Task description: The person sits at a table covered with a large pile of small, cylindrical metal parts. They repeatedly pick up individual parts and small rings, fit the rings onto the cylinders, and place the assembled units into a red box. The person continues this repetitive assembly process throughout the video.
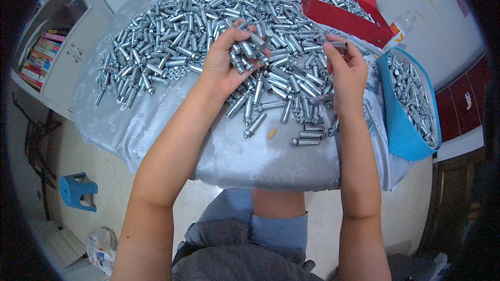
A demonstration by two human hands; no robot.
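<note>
A wide heap of silvery expansion bolts (177,31) with sleeves and nuts covers much of the table. My left hand (221,62), above the middle of the heap, is closed round a bunch of expansion bolts (246,49). To its right, my right hand (350,70) pinches a metal sleeve (337,45) between thumb and fingers, its open end pointing right. Whether a bolt sits inside that sleeve I cannot tell. Several bolts (308,138) lie side by side nearer the table's front edge. A few loose nuts (177,72) rest at the heap's left front.
A red box (364,27) of bolts stands at the far right. Closer, a blue fabric bin (411,138) also holds bolts. Beside them is a white bottle (402,27). A grey satin cloth (260,164) covers the table. A blue stool (78,191) stands on the floor at left.
</note>
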